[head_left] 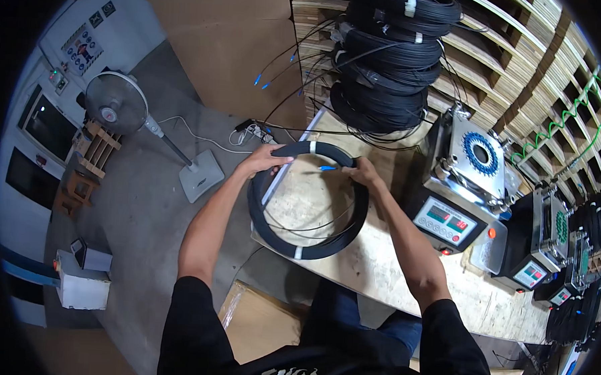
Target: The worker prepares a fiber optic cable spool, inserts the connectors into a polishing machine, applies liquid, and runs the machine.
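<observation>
Between my two hands is a coil of black cable (259,219), bound with white tape at its top and bottom. It is over the near left part of a pale wooden worktable (391,272). My left hand (265,160) is closed round the coil's upper left side. At the upper right side, my right hand (363,172) grips the coil too, its fingers partly hidden. A blue connector (327,168) on a cable end points into the ring beside my right fingers. Loose cable strands cross the lower inside of the ring.
A tall stack of black cable coils (386,64) stands behind, with blue-tipped ends hanging left. A machine with a round blue fixture (480,153) and lit panel is at right, others beyond it. A standing fan (116,102) and cardboard (233,44) are at left.
</observation>
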Available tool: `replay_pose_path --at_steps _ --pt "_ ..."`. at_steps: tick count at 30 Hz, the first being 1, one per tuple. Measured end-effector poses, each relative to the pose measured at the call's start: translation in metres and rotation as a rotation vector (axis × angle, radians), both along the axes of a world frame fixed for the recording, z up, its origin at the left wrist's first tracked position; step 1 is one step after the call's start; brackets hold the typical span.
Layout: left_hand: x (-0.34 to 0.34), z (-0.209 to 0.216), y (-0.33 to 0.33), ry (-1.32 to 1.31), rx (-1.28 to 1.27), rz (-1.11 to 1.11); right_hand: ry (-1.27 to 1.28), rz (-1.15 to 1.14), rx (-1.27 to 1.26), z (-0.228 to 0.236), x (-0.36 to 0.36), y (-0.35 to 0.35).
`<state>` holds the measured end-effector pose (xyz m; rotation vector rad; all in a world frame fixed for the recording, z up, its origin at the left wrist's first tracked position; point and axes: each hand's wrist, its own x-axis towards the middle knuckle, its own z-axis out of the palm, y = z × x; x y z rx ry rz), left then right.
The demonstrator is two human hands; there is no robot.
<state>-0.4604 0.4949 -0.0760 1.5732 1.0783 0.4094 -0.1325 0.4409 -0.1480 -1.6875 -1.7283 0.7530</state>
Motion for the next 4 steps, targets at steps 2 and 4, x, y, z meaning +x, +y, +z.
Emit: replay_pose_path --at_steps 2,4 --pt "0.015 -0.02 0.029 0.003 -0.01 -0.023 -0.011 -0.08 -0.136 -0.009 0.018 0.029" --pt "0.02 -0.033 0.049 0.033 0.053 0.003 0.094 -0.021 -0.133 -0.019 0.022 0.049"
